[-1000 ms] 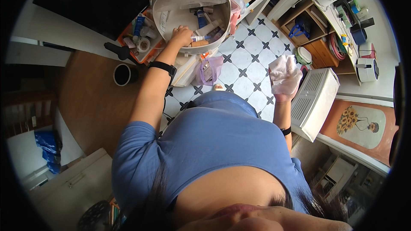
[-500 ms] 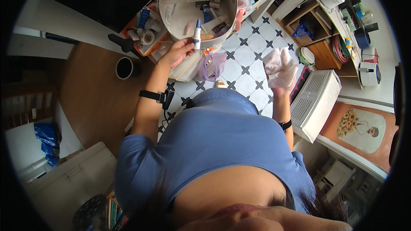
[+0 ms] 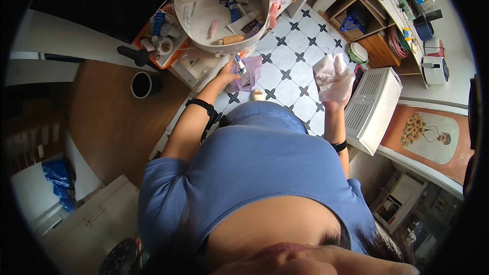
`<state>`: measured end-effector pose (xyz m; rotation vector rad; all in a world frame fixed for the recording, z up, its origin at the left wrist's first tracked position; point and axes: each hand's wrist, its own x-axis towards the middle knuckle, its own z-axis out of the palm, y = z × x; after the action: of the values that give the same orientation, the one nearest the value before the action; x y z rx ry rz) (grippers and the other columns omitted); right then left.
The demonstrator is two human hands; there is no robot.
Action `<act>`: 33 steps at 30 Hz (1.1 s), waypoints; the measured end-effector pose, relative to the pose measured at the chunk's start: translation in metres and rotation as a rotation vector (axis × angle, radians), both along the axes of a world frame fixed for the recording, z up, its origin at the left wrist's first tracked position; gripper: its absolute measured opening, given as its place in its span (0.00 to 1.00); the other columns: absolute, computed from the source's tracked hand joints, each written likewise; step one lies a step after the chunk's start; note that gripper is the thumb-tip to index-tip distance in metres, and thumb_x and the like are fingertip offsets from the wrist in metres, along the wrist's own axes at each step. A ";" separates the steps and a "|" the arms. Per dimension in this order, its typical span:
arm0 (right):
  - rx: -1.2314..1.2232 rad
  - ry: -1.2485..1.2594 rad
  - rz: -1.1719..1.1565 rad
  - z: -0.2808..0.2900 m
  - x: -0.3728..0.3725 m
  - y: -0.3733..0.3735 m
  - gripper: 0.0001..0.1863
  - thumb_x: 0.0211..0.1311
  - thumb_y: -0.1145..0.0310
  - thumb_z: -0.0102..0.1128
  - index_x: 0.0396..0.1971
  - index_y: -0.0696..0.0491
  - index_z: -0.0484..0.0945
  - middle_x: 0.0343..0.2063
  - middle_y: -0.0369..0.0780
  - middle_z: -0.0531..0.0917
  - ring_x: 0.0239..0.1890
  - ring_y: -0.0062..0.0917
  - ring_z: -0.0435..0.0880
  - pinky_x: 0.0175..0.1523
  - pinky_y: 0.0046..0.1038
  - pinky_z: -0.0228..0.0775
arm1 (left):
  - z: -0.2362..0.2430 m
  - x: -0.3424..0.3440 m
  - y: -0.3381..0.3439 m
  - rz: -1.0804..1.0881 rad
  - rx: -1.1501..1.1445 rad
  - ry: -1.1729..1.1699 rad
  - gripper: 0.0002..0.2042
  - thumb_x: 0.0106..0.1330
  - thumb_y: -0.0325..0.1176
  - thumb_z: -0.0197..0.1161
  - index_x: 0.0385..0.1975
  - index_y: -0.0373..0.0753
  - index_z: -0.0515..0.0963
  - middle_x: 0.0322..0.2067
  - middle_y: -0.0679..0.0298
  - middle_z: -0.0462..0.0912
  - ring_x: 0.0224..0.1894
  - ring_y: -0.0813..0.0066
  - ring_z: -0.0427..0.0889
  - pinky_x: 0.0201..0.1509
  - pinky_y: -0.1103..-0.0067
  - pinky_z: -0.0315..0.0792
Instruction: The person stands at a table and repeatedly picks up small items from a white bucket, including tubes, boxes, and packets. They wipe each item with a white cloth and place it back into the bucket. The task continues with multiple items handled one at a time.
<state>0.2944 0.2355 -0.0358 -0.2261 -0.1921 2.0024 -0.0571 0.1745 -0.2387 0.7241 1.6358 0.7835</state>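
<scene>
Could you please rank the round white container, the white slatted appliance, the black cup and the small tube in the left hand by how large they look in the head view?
1. Round white container
2. White slatted appliance, somewhat smaller
3. Black cup
4. Small tube, held in the left hand

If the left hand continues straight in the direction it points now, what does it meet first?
Probably the white round container: the left hand, holding a small tube, points up toward its rim, though depth is unclear.
</scene>
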 end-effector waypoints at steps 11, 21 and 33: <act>-0.014 -0.015 0.000 0.005 -0.002 0.005 0.31 0.67 0.45 0.38 0.61 0.51 0.66 0.59 0.43 0.70 0.60 0.41 0.69 0.61 0.48 0.59 | 0.116 -0.015 0.024 -0.127 0.484 0.611 0.09 0.55 0.26 0.62 0.37 0.39 0.78 0.35 0.61 0.82 0.37 0.74 0.81 0.39 0.78 0.73; -0.121 0.006 0.110 0.018 -0.037 0.018 0.30 0.68 0.44 0.36 0.57 0.50 0.69 0.58 0.43 0.71 0.61 0.41 0.68 0.63 0.47 0.62 | 0.136 -0.066 0.104 -0.547 0.066 0.834 0.30 0.46 0.68 0.61 0.36 0.47 0.83 0.43 0.60 0.82 0.54 0.63 0.75 0.56 0.69 0.67; 0.434 -0.366 0.075 0.043 -0.098 0.030 0.37 0.65 0.42 0.35 0.66 0.52 0.55 0.65 0.45 0.60 0.66 0.41 0.59 0.69 0.41 0.47 | 0.206 -0.029 0.053 -0.409 0.673 0.972 0.15 0.48 0.40 0.68 0.38 0.49 0.80 0.39 0.68 0.79 0.47 0.67 0.75 0.52 0.66 0.58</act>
<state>0.1960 0.2652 0.0075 -0.3065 -0.8670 1.9247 -0.0864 0.2274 -0.0324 2.0911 1.9271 0.7110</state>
